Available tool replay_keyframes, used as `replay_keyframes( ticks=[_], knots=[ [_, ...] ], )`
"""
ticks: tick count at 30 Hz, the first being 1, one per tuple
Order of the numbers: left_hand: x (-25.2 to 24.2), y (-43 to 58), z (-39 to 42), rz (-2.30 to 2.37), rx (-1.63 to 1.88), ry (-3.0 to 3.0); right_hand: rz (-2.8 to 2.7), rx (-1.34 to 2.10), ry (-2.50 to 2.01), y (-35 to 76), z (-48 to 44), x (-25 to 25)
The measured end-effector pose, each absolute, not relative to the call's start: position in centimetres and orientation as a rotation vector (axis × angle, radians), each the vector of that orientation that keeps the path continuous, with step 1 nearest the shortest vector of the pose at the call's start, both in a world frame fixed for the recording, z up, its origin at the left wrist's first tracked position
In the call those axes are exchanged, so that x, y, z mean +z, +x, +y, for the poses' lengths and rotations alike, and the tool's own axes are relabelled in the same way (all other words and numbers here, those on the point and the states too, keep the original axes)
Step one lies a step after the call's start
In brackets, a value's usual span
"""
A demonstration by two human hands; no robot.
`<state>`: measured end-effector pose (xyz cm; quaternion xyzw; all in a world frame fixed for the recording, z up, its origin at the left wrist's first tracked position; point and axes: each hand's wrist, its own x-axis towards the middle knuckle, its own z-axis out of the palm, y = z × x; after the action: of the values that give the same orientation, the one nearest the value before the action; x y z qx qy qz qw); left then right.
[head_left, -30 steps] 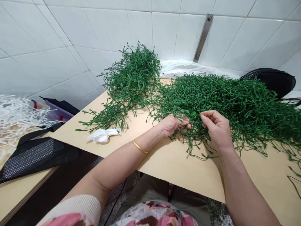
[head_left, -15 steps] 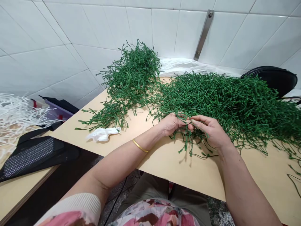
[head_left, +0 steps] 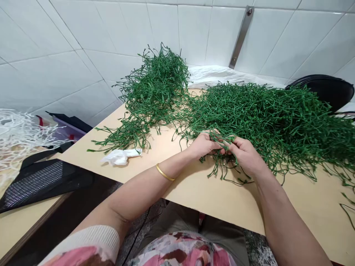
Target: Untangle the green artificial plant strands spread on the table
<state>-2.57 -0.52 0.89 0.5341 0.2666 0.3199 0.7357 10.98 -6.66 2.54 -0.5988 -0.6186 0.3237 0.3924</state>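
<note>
My left hand [head_left: 204,143] and my right hand [head_left: 243,152] meet at the near edge of a long heap of green knotted cords [head_left: 249,111]. Both are closed, with a few green cords [head_left: 220,139] pinched between their fingertips. Loose cord ends hang below my fingers onto the tabletop [head_left: 194,184]. A gold bangle [head_left: 165,172] is on my left wrist. Some fingertips are hidden behind the cords and the other hand.
A taller pile of green cords [head_left: 163,81] stands at the back left, with a crumpled white tissue [head_left: 119,157] in front. White cords [head_left: 22,129] and a black mesh bag [head_left: 36,183] lie on the left surface. A black rounded object [head_left: 321,90] is at back right, by the tiled wall.
My right hand has shifted slightly left, and the fingers of both hands are closer together around the cords. The piles look the same.
</note>
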Motion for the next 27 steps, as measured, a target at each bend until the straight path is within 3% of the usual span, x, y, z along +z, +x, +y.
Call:
replay_keyframes(
  ticks=[8,11,14,19,22,27],
  knots=[
    [1.1,-2.6,-0.5,0.780,0.588,1.259,-1.971,0.063,-1.836,10.1,-7.1,2.6],
    [0.8,-2.8,-0.1,0.772,0.577,1.343,-2.056,-0.072,-1.856,10.2,-7.2,2.4],
    [1.3,-3.3,0.1,0.612,0.523,1.363,-1.956,0.167,-1.756,10.6,-7.2,2.8],
    [2.3,-3.7,0.1,0.324,0.513,0.961,-1.447,0.998,-1.216,12.0,-7.4,3.9],
    [1.6,-3.3,0.6,0.391,0.592,0.828,-1.259,1.053,-1.086,12.3,-7.4,4.1],
    [0.8,-2.5,0.9,0.660,0.641,0.791,-1.217,0.823,-1.277,11.8,-7.3,3.9]
  ],
)
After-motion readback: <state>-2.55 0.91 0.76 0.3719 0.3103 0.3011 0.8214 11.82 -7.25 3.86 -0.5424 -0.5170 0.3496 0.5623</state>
